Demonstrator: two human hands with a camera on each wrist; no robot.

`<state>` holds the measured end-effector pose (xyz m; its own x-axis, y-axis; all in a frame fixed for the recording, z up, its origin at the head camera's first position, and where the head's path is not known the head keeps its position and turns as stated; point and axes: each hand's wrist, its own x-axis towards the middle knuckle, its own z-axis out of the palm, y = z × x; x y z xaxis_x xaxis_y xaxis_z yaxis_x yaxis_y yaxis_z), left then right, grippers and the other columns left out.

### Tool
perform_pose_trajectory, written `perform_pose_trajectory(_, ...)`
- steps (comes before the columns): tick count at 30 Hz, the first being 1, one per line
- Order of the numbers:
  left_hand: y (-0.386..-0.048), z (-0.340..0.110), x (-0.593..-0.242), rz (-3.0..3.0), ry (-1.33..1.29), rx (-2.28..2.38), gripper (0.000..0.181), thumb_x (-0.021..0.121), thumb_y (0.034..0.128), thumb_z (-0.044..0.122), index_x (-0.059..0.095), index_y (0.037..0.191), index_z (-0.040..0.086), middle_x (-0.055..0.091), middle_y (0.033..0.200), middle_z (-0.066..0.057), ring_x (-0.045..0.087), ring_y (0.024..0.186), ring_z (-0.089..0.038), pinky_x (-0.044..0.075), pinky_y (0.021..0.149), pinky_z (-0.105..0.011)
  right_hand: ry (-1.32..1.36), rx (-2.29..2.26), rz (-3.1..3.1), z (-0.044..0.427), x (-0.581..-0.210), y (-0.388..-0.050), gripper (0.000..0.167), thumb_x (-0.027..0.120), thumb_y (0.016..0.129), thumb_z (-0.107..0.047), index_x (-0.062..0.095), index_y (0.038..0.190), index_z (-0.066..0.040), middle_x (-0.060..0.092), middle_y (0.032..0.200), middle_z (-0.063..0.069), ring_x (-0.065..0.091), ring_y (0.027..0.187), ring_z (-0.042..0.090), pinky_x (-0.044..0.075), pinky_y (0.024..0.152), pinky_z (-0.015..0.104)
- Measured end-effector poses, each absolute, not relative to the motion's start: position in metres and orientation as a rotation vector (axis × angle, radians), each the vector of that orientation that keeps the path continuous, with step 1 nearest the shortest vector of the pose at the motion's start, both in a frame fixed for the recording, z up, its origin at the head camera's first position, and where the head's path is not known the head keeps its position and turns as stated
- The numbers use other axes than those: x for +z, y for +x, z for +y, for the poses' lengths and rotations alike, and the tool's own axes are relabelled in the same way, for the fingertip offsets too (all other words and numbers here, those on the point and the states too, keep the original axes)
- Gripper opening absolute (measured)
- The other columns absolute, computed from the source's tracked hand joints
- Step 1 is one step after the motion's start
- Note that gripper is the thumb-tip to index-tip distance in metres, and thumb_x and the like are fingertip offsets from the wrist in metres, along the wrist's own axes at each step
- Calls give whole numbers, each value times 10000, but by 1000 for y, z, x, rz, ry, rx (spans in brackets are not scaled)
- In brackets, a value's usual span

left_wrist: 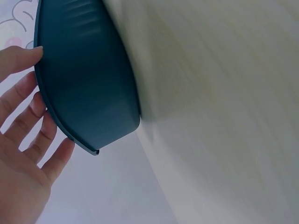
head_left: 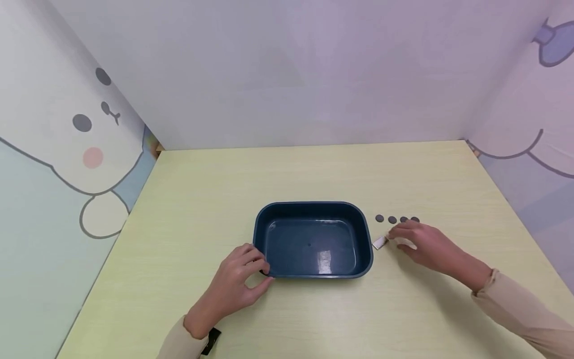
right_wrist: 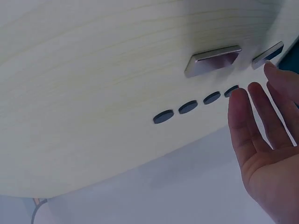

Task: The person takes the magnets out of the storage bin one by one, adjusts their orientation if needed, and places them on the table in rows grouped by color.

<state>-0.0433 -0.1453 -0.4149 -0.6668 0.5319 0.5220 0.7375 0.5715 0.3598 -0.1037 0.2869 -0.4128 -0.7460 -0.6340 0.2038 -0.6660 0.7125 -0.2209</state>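
A dark blue rectangular basin [head_left: 314, 275] sits on the table. My left hand [head_left: 239, 281] holds its near left corner, fingers over the rim and thumb at the front edge; in the left wrist view, the fingertips meet the basin's rim [left_wrist: 56, 119]. My right hand [head_left: 426, 244] hovers just right of the basin, thumb and fingers apart. Close to its fingertips lies a small shiny metal block [head_left: 380, 243]. The right wrist view has this block [right_wrist: 267, 55] by the thumb, and a second metal block [right_wrist: 214, 61] flat on the table, hidden in the head view.
Several dark round discs [head_left: 392, 220] lie in a row beyond my right hand. The pale wooden table [head_left: 202, 199] ends at a plain back wall [head_left: 305, 89]. Side panels with cartoon drawings [head_left: 67, 149] flank it. A small black object [head_left: 212, 341] shows beside the left cuff.
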Motion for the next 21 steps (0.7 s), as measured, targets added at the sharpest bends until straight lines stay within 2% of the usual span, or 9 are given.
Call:
perform_pose_trajectory(5, -43, -144, -416, -2447, -1036, -811, 194, 804, 670, 147, 628, 749, 174, 580, 820, 81, 512, 827, -128, 453, 774, -324, 1166, 472, -2757, 272, -421, -109, 335, 801, 637, 62, 732, 931, -83, 687, 953, 14, 630, 891, 201, 536, 735, 397)
perform_pose_trajectory(12, -44, -143, -415, -2449, -1041, -802, 190, 801, 674, 153, 627, 748, 173, 580, 820, 79, 514, 828, -129, 453, 777, -326, 1178, 485, -2736, 267, -427, -104, 280, 809, 617, 73, 737, 843, -77, 657, 820, -29, 623, 752, 122, 539, 659, 305)
perform_pose_trajectory(21, -43, -146, -415, -2450, -1033, -809, 187, 801, 674, 151, 630, 748, 167, 579, 822, 76, 511, 829, -130, 454, 769, -326, 1153, 551, -2766, 263, -428, -102, 261, 783, 644, 92, 727, 849, -60, 646, 818, -15, 618, 744, 117, 537, 665, 295)
